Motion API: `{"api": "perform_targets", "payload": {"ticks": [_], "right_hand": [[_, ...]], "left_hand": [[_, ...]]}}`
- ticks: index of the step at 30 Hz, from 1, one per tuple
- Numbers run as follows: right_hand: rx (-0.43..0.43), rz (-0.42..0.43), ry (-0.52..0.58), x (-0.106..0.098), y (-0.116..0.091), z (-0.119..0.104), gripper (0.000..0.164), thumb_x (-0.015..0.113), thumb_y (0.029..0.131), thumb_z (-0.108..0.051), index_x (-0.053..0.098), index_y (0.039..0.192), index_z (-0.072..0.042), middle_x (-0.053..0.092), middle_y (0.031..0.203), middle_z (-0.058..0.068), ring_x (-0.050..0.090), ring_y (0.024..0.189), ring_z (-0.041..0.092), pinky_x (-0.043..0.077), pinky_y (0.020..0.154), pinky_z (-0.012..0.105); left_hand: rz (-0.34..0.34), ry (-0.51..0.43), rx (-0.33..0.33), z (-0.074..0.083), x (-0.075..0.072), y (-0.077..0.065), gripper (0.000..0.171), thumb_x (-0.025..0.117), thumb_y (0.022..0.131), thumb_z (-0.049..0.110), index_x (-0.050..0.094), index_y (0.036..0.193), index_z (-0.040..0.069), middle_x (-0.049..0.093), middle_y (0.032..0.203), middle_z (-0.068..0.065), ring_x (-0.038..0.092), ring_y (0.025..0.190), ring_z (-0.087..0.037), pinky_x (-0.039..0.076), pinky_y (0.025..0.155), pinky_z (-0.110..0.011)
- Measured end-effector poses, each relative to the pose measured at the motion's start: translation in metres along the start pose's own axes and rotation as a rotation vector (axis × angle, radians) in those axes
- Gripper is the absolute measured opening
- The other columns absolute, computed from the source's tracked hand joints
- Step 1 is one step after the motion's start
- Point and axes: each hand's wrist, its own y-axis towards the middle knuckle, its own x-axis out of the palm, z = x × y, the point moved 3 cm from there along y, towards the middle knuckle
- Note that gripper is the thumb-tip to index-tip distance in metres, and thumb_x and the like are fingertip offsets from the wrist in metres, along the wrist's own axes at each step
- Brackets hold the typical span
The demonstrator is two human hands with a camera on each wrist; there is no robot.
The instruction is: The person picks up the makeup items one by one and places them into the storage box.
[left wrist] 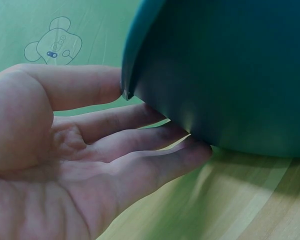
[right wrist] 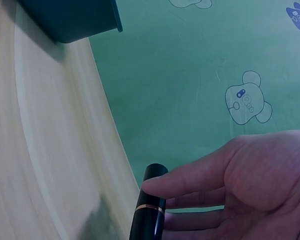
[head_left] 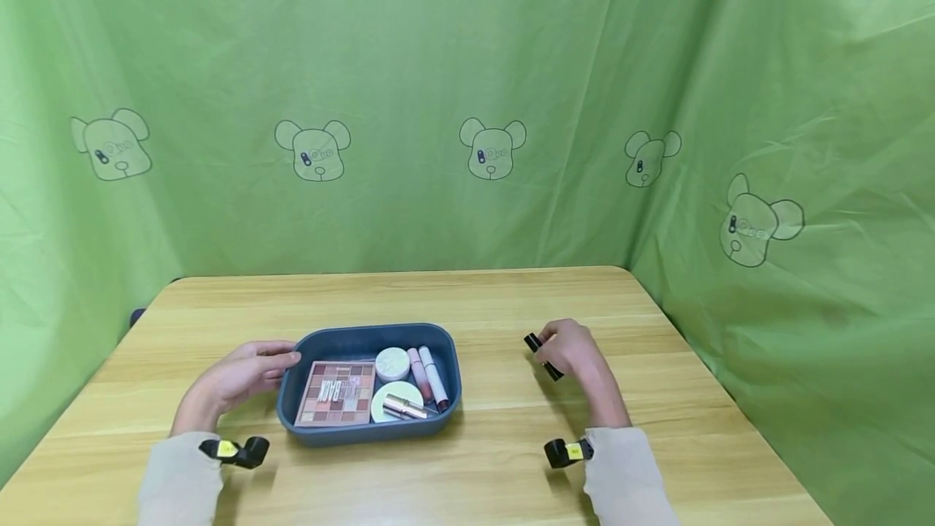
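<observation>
My right hand [head_left: 573, 347] pinches a black cosmetic tube [right wrist: 149, 220] with a thin gold ring, thumb on one side and fingers behind. It holds the tube tilted above the table, right of a dark blue bin [head_left: 365, 433]. My left hand [head_left: 237, 376] touches the bin's left end, its thumb at the rim and its loosely extended fingers against the outer wall. Inside the bin lie an eyeshadow palette [head_left: 336, 396], a white round jar [head_left: 392, 364], a pale round compact [head_left: 387, 392], shiny lipstick-like tubes [head_left: 405, 406], a pink tube [head_left: 420, 375] and a white tube [head_left: 434, 380].
The bin stands on a light wooden table [head_left: 482, 477]. Green curtain [head_left: 409, 217] with bear-head prints hangs behind the table and along its right side. Black wrist cameras are strapped at both sleeves.
</observation>
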Motion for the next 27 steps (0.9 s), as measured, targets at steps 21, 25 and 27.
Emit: {"api": "perform_targets", "payload": {"ticks": [21, 25, 27], "right_hand": [[-0.074, 0.045, 0.006, -0.006, -0.008, -0.020, 0.023, 0.074, 0.083, -0.011, 0.072, 0.104, -0.003, 0.072, 0.094, 0.015, 0.063, 0.076, 0.023, 0.051, 0.062, 0.031], [-0.082, 0.050, 0.006, -0.005, -0.010, -0.023, 0.023, 0.074, 0.082, -0.011, 0.072, 0.104, -0.003, 0.073, 0.093, 0.015, 0.064, 0.076, 0.022, 0.051, 0.062, 0.031], [-0.085, 0.052, 0.006, -0.004, -0.011, -0.025, 0.023, 0.075, 0.082, -0.010, 0.072, 0.104, -0.003, 0.073, 0.092, 0.014, 0.064, 0.075, 0.022, 0.051, 0.062, 0.030]], "left_hand": [[-0.003, 0.007, 0.001, 0.000, -0.001, 0.001, 0.062, 0.055, 0.105, 0.019, 0.032, 0.145, -0.022, 0.053, 0.141, -0.035, 0.060, 0.126, -0.032, 0.055, 0.104, -0.036], [-0.003, 0.008, -0.001, 0.000, -0.001, 0.000, 0.061, 0.054, 0.105, 0.019, 0.032, 0.145, -0.022, 0.052, 0.142, -0.035, 0.060, 0.127, -0.033, 0.055, 0.105, -0.037], [-0.003, 0.008, 0.000, 0.000, -0.001, 0.000, 0.062, 0.055, 0.105, 0.019, 0.032, 0.145, -0.022, 0.052, 0.142, -0.035, 0.060, 0.126, -0.033, 0.055, 0.104, -0.037]]}}
